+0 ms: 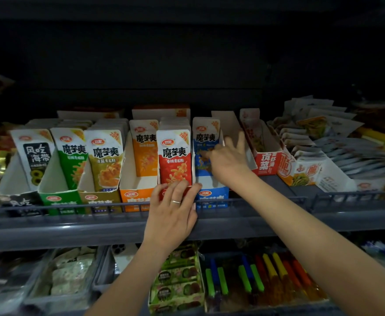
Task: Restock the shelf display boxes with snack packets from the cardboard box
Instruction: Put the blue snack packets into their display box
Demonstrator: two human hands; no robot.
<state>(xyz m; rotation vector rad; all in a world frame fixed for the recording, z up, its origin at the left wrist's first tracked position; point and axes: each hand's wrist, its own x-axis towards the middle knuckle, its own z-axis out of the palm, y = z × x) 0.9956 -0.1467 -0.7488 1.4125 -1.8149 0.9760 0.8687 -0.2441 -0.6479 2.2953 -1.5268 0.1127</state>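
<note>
Nearest us, our left hand [173,208] lies flat, fingers relaxed, against the front of the red display box [189,190] at the shelf rail [73,207]. Further in, our right hand [228,158] — fingers spread wide, gripping nothing — touches the blue snack packet [204,137] standing upright in the blue display box [212,197].

Shelf [50,233] is dark grey, with black box [16,201], green box [59,200], olive box [100,199], orange box [136,197], blue box [212,197], white-topped red packet [175,156], silver ring [175,201], and sticks [244,279] in green, blue, yellow, red
</note>
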